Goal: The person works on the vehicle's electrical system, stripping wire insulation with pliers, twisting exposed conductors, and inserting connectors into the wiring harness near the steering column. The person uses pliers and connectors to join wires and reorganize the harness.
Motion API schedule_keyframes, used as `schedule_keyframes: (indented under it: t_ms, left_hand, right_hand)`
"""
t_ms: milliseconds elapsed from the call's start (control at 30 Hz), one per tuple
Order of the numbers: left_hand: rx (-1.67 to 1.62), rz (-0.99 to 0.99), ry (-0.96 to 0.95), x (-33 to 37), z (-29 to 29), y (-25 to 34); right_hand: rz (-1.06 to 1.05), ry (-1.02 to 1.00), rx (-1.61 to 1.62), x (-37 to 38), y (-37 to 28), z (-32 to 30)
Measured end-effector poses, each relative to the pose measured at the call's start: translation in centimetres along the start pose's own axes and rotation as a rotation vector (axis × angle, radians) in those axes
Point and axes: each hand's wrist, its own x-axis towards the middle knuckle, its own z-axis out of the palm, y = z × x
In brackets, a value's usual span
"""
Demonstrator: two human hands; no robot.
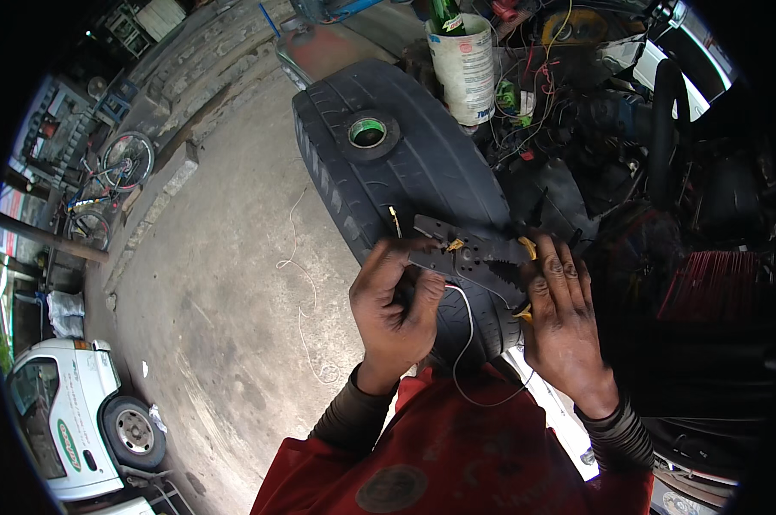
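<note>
My right hand (568, 318) is closed around the yellow-edged handles of a dark wire stripper (469, 255), which lies level over a black tyre (422, 146). My left hand (395, 300) pinches a thin white wire (472, 322) between thumb and forefinger, close to the tool's head. From there the wire loops down in front of my red shirt and runs toward the right. Whether the wire sits in the tool's jaws is hidden by my fingers. Behind my left hand, a short piece with a pale yellow tip (394, 219) sticks up against the tyre.
On the tyre rests a black tape roll (368, 133) with a green core. Beyond it stands a white container (462, 73) holding a green bottle (446, 17). Tangled wires and dark machinery fill the right. A thin wire (302, 305) lies on the concrete floor; a white truck (66, 412) stands left.
</note>
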Motion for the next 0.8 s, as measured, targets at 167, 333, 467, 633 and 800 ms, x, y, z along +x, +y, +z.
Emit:
schedule_keyframes:
  t_ms: [167, 333, 467, 633, 800]
  left_hand:
    - [0.079, 0.073, 0.005, 0.1, 0.0, -0.5]
    - [0.068, 0.057, 0.041, -0.2, 0.2, -0.6]
    - [0.085, 0.062, 0.04, -0.1, 0.1, -0.6]
    - [0.15, 0.096, -0.001, 0.2, 0.0, -0.5]
    - [0.198, 0.075, 0.009, 0.2, 0.1, -0.3]
  right_hand:
    - [0.082, -0.071, 0.174, -0.6, 0.0, -0.1]
    - [0.016, 0.012, 0.127, -0.5, 0.0, 0.2]
    - [-0.014, 0.02, 0.116, -0.4, 0.1, 0.3]
    - [0.054, -0.011, 0.28, -0.5, 0.6, 0.9]
    - [0.028, -0.013, 0.325, 0.0, 1.2, 1.8]
